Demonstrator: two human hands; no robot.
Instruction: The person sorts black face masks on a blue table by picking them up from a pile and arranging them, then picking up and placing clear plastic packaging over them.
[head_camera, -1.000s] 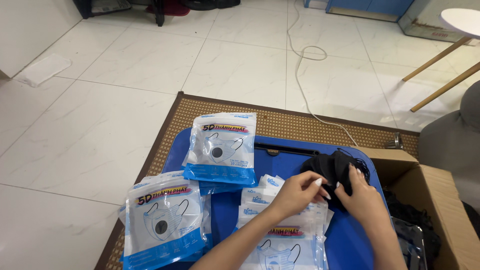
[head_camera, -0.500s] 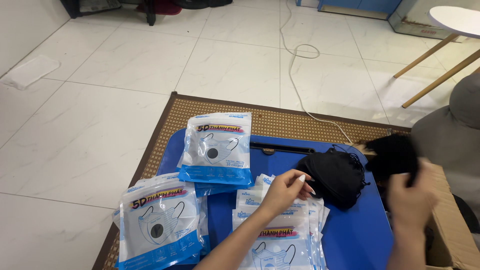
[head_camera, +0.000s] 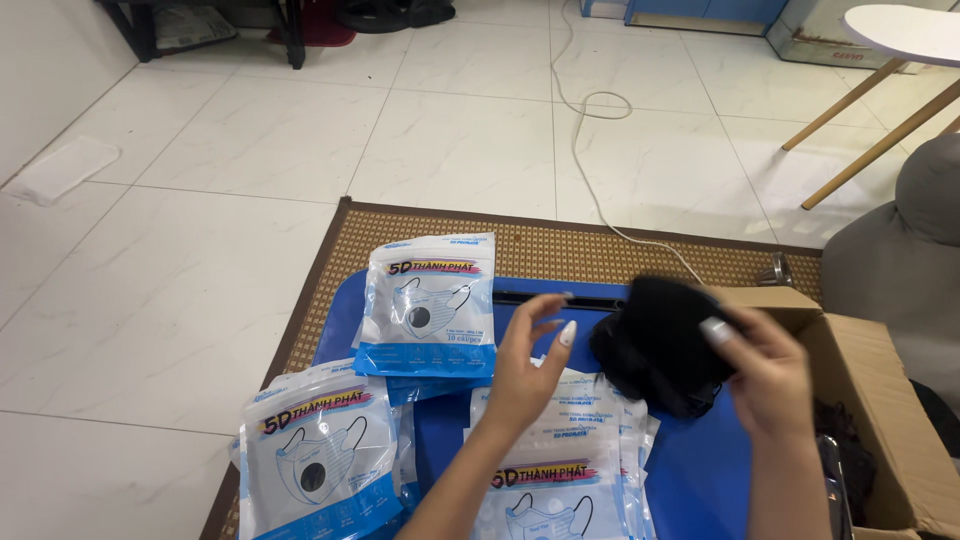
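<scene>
- A black mask (head_camera: 655, 310) is in the right hand (head_camera: 770, 385), lifted just above the blue table (head_camera: 700, 470), with a small heap of black masks (head_camera: 650, 375) right under it.
- The right fingers are closed on the mask's right edge, thumb on top.
- The mask looks light, soft and floppy; it should fold or sag if pinched at one corner, so an edge or ear loop seems the best hold. It is not fragile, though the fabric could snag on others in the heap.
- The left hand (head_camera: 530, 365) hovers just left of the mask, fingers spread and loosely curled, holding nothing.
- Under the left hand lies a stack of packets (head_camera: 560, 470), clear plastic with blue trim; these look slick and likely to slide.
- Another packet stack (head_camera: 430, 305) sits at the table's far left, a third (head_camera: 315, 455) at the near left edge.
- A cardboard box (head_camera: 880, 400) stands open just right of the table, close by the right hand.
- A woven mat (head_camera: 560, 250) lies beneath, on a tiled floor (head_camera: 200, 250).
</scene>
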